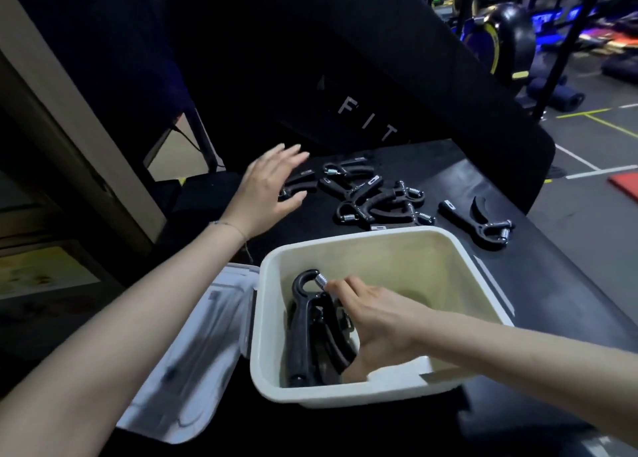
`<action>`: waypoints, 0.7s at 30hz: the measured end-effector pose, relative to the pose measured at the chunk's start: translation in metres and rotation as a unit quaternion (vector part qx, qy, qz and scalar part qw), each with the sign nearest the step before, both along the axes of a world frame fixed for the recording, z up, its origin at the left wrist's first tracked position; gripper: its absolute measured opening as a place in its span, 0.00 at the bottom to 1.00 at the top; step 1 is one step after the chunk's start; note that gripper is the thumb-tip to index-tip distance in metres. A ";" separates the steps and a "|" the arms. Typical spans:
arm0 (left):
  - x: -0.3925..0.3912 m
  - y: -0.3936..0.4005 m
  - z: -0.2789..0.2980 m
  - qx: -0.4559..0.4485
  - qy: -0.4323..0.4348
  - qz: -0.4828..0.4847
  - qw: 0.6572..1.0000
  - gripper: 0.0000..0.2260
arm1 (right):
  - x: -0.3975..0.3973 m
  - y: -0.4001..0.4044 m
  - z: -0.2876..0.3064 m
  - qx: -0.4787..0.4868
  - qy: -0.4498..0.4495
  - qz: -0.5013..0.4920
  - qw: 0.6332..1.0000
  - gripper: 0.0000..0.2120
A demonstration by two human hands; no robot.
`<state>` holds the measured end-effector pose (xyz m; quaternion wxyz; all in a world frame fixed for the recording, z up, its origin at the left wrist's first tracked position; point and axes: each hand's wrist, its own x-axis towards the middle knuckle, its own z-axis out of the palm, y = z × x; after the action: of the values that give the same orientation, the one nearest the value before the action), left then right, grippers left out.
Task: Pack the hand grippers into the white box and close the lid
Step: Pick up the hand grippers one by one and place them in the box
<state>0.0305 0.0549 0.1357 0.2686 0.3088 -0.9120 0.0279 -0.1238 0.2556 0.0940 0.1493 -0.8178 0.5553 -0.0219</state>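
A dim gym floor with mats is seen behind a black desk (538,284). The white box (345,392) is parked at the near edge, its lid (193,353) flipped open to the left. A few hand grippers (312,335) are already stacked inside, and one is gripped by the right hand (376,322). A loose pile of grippers (373,199) is left beyond the box, with the left hand (267,190) held above it, fingers (293,156) spread, nothing held.

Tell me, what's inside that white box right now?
Black hand grippers stand against the white box's left wall, and the right hand reaches in onto them. Their exact number is hidden by the hand and the overlap.
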 end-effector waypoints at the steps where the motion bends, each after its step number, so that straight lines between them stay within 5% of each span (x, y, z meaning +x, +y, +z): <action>1: -0.003 -0.011 -0.003 -0.001 -0.007 0.009 1.000 0.28 | 0.000 -0.002 0.000 0.006 0.002 -0.006 1.000 0.50; 11: -0.020 -0.100 -0.071 0.136 -0.093 0.112 0.980 0.37 | 0.010 -0.014 -0.016 0.038 0.027 0.022 0.999 0.52; 21: -0.035 -0.145 -0.117 0.201 -0.158 0.166 0.952 0.43 | 0.010 -0.008 -0.025 0.030 0.048 -0.002 0.998 0.45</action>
<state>-0.0050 -0.0897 0.0183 0.0449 0.4947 -0.8656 -0.0634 -0.1135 0.2481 0.0687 0.1466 -0.8118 0.5642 0.0341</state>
